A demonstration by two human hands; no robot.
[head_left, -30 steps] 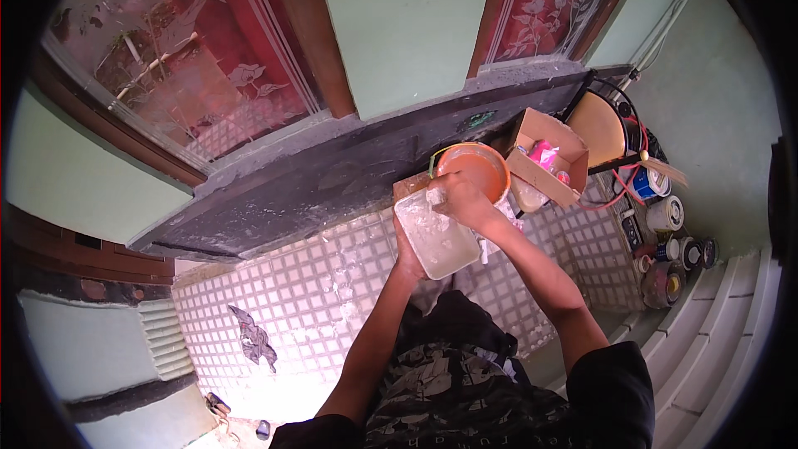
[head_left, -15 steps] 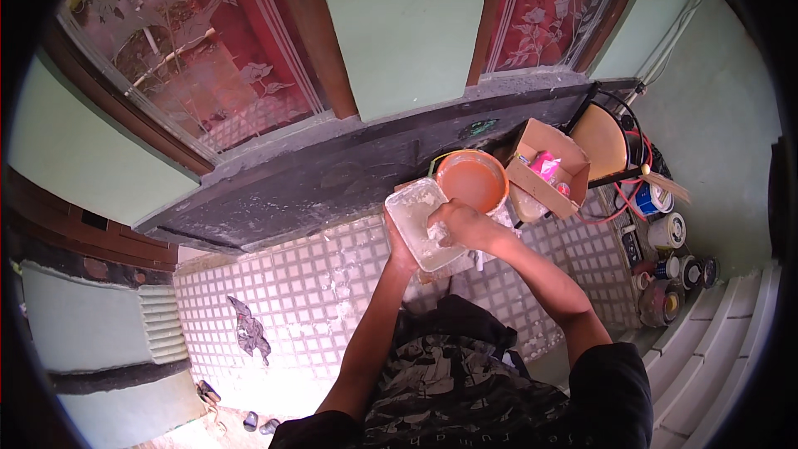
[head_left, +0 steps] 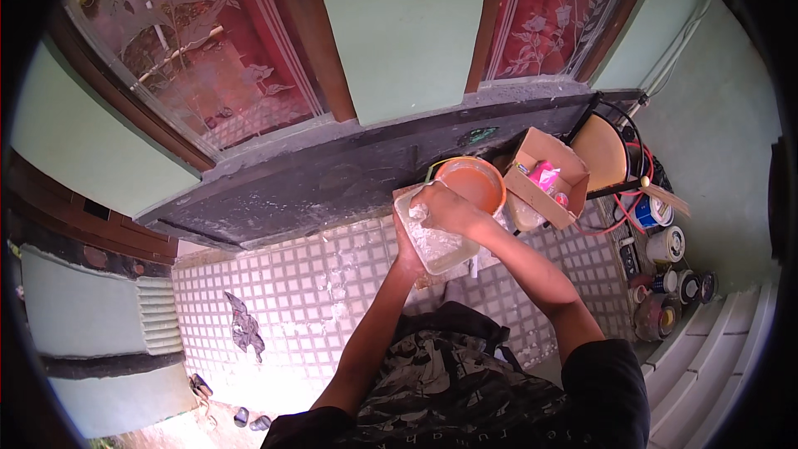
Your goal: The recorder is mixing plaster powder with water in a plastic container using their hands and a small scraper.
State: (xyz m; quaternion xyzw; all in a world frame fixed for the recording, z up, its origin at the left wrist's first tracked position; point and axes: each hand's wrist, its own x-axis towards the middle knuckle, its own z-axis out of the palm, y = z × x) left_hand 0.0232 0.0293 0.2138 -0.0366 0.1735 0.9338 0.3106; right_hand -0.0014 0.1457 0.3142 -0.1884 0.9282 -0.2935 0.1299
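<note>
Head view — tray [head_left: 453, 258] above tiled floor [head_left: 287, 278], green wall [head_left: 399, 41].

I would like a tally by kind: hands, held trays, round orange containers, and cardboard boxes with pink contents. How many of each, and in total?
Hands (left hand, right hand): 2
Held tray: 1
Round orange container: 1
Cardboard box: 1
Total: 5

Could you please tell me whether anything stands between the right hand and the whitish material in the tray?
Nothing visible does: the right hand reaches over the tray to the whitish material inside. The orange basin sits beyond the tray, outside that path.
</note>
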